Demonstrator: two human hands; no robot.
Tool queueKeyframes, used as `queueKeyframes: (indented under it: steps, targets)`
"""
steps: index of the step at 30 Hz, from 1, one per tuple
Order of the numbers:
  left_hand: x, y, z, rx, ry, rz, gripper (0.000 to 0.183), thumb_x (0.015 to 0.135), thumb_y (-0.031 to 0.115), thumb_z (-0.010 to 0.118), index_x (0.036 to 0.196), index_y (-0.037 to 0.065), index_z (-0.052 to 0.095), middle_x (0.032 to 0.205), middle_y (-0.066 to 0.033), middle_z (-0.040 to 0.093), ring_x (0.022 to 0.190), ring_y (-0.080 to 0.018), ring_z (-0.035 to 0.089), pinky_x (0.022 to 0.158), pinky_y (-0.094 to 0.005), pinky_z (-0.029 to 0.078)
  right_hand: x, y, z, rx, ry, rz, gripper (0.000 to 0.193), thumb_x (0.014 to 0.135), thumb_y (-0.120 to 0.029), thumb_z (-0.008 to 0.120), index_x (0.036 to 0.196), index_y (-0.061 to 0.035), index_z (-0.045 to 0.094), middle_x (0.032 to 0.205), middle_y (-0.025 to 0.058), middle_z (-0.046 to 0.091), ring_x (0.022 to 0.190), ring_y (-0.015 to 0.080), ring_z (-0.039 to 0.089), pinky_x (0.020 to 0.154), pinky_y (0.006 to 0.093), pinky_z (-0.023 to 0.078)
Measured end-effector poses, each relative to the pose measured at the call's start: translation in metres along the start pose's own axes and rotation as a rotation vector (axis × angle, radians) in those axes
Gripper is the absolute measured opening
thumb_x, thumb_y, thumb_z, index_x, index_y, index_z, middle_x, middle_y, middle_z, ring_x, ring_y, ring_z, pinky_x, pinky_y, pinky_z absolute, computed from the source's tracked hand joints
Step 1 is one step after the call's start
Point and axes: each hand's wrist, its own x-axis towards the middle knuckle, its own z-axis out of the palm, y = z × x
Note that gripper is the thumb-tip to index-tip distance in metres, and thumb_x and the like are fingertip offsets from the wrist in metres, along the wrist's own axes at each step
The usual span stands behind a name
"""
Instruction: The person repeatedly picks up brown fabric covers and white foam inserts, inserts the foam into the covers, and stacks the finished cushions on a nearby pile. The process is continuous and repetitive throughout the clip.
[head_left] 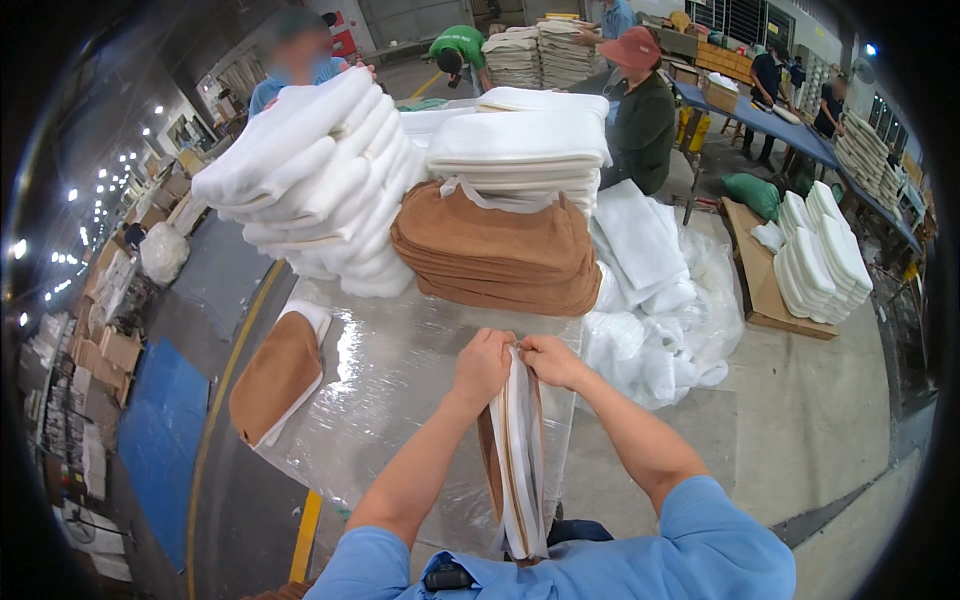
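A long brown cushion cover (490, 455) stands on edge in front of my body, with white padding (517, 470) showing along its open upper side. At its far end, my left hand (484, 365) grips the edge with the fingers closed. My right hand (553, 360) pinches the same end just beside it, the two hands almost touching. Beyond my hands lies a stack of folded brown covers (495, 245). Off to the left, a brown cushion piece with a white edge (278, 378) rests on the plastic-covered table (385, 365).
A tall leaning stack of white pads (310, 175) rises at the far left, with more white pads (520, 150) behind the brown covers. Crumpled plastic and white padding (650, 340) bulge at the right. A co-worker in a red hat (632, 110) is across the table.
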Motion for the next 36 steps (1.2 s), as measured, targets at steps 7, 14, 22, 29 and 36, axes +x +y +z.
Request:
queueKeyframes:
  steps: [7, 14, 22, 29, 36]
  targets:
    - [-0.001, -0.007, 0.001, -0.162, 0.000, -0.077, 0.017, 0.094, 0.010, 0.066, 0.109, 0.003, 0.070, 0.109, -0.0173, 0.071, 0.103, -0.0386, 0.068, 0.090, -0.0472, 0.056, 0.007, 0.001, 0.000, -0.204, -0.027, -0.015, 0.031, 0.103, -0.028, 0.058, 0.106, 0.0003, 0.071, 0.086, 0.0184, 0.072, 0.084, 0.0323, 0.071, 0.078, 0.0452, 0.054]
    - [-0.006, -0.017, 0.004, -0.117, 0.129, 0.015, 0.017, 0.093, 0.006, 0.071, 0.108, 0.000, 0.073, 0.113, -0.0175, 0.075, 0.108, -0.0363, 0.071, 0.093, -0.0427, 0.057, 0.007, -0.016, 0.003, -0.299, -0.054, -0.159, 0.033, 0.105, -0.031, 0.053, 0.101, -0.0020, 0.067, 0.096, 0.0250, 0.072, 0.095, 0.0476, 0.068, 0.083, 0.0522, 0.053]
    - [-0.017, -0.011, 0.037, -0.437, 0.344, -0.156, 0.005, 0.097, 0.003, 0.068, 0.097, -0.001, 0.069, 0.108, -0.0165, 0.073, 0.100, -0.0319, 0.071, 0.089, -0.0381, 0.055, 0.000, -0.024, -0.008, -0.493, -0.200, -0.308, 0.028, 0.107, -0.031, 0.053, 0.102, -0.0063, 0.065, 0.094, 0.0224, 0.072, 0.093, 0.0472, 0.068, 0.082, 0.0585, 0.052]
    - [-0.028, -0.016, 0.050, -0.509, 0.410, -0.224, 0.005, 0.097, 0.005, 0.070, 0.099, 0.000, 0.070, 0.104, -0.0153, 0.071, 0.097, -0.0303, 0.070, 0.088, -0.0362, 0.055, -0.009, -0.024, 0.000, -0.501, -0.239, -0.313, 0.027, 0.107, -0.030, 0.053, 0.100, -0.0062, 0.063, 0.093, 0.0229, 0.072, 0.092, 0.0463, 0.068, 0.081, 0.0569, 0.053]
    - [-0.024, -0.012, 0.044, -0.507, 0.394, -0.217, 0.005, 0.096, 0.005, 0.071, 0.099, 0.001, 0.070, 0.102, -0.0143, 0.071, 0.095, -0.0300, 0.069, 0.086, -0.0364, 0.055, 0.026, 0.024, -0.019, 0.046, -0.097, -0.029, 0.045, 0.108, -0.051, 0.053, 0.111, -0.0086, 0.067, 0.092, 0.0080, 0.070, 0.076, 0.0244, 0.065, 0.068, 0.0384, 0.053]
